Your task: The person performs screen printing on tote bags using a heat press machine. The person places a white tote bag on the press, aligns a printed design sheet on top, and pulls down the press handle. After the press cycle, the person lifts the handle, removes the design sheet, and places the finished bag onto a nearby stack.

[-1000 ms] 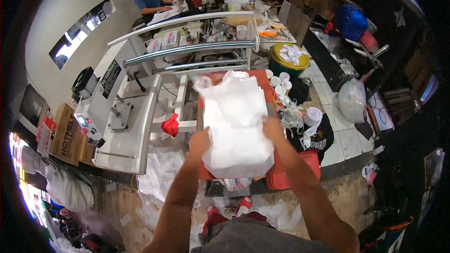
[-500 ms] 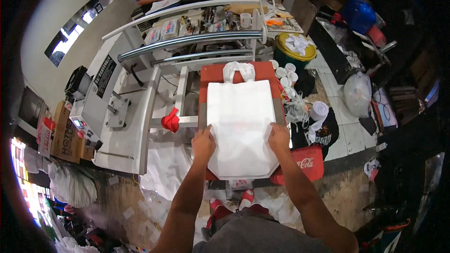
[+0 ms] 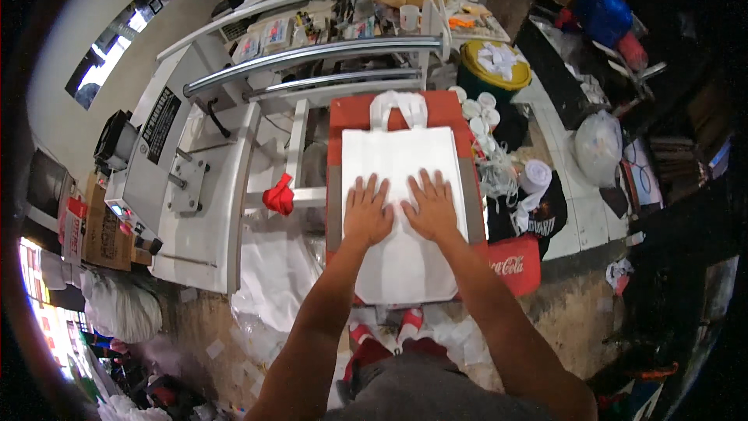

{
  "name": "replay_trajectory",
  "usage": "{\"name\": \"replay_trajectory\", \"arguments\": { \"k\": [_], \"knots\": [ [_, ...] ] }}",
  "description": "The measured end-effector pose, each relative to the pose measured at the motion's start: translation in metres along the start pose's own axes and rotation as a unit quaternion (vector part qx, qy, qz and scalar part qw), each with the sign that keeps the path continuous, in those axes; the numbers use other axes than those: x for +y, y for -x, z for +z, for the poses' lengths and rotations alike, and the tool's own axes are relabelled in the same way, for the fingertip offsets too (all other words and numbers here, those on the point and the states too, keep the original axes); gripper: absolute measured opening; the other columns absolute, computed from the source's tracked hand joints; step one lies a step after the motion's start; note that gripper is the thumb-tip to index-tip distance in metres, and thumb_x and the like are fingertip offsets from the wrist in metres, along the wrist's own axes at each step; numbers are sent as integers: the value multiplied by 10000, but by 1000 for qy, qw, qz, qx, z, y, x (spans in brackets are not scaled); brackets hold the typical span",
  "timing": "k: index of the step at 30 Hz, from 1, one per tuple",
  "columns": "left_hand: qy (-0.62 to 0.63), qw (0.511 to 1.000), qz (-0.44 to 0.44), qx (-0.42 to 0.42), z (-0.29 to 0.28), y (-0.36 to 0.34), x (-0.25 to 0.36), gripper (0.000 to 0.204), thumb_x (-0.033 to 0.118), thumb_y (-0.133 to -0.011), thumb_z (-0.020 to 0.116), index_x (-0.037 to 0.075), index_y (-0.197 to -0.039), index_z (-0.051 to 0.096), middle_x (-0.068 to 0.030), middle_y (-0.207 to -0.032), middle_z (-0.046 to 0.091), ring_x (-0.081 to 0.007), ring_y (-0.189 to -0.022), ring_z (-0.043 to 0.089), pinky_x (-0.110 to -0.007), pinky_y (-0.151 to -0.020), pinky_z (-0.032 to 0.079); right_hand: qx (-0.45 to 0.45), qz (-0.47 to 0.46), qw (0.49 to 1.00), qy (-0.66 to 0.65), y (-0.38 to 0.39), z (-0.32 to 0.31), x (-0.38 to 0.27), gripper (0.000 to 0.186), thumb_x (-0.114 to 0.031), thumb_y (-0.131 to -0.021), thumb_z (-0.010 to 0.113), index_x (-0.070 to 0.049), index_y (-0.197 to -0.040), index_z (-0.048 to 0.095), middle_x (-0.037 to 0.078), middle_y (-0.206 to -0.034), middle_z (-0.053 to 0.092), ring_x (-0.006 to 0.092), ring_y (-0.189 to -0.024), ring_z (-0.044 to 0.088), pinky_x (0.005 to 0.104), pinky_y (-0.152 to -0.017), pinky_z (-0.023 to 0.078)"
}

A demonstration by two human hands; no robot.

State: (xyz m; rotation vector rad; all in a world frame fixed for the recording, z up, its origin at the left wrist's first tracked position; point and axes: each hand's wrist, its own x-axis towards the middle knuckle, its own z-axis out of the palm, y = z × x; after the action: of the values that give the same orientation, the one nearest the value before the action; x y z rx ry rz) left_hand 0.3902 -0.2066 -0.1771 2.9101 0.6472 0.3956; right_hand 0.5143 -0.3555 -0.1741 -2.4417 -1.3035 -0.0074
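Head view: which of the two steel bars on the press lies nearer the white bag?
The lower, thinner bar; the thicker bar runs above it, farther from the white bag.

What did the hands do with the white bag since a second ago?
They lowered the white bag flat onto the red pad, let go of its sides, and now the left hand and right hand press open-palmed on its middle. The press machine stayed put.
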Motion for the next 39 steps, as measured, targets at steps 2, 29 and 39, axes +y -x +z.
{"name": "replay_trajectory", "arguments": {
  "k": [2, 29, 39],
  "knots": [
    [-26, 998, -49, -17, 3, -1, -17, 627, 355, -951, 440, 143, -1535, 360, -148, -1614, 271, -393, -1480, 242, -532, -1204, 181, 16, 41, 999, 25, 3, 3, 4, 656, -497, -954, 492, -141, -1501, 429, 187, -1606, 261, 453, -1486, 161, 611, -1188, 125],
    [146, 964, -212, 71, -33, 146, -1, 506, 283, -926, 608, 35, -1363, 549, -242, -1161, 596, -416, -1046, 605, -499, -869, 484, 65, 169, 983, 23, 164, -34, 11, 514, -231, -967, 542, -97, -1452, 439, 131, -1519, 379, 394, -1397, 317, 639, -1055, 269],
    [101, 971, -181, 121, -39, 144, 8, 555, 241, -901, 618, 30, -1400, 500, -247, -1318, 516, -426, -1219, 497, -495, -1027, 408, 62, 143, 987, 35, 168, -32, 8, 533, -207, -935, 551, -139, -1455, 451, 125, -1529, 394, 417, -1419, 299, 647, -1091, 240]
  ]
}}
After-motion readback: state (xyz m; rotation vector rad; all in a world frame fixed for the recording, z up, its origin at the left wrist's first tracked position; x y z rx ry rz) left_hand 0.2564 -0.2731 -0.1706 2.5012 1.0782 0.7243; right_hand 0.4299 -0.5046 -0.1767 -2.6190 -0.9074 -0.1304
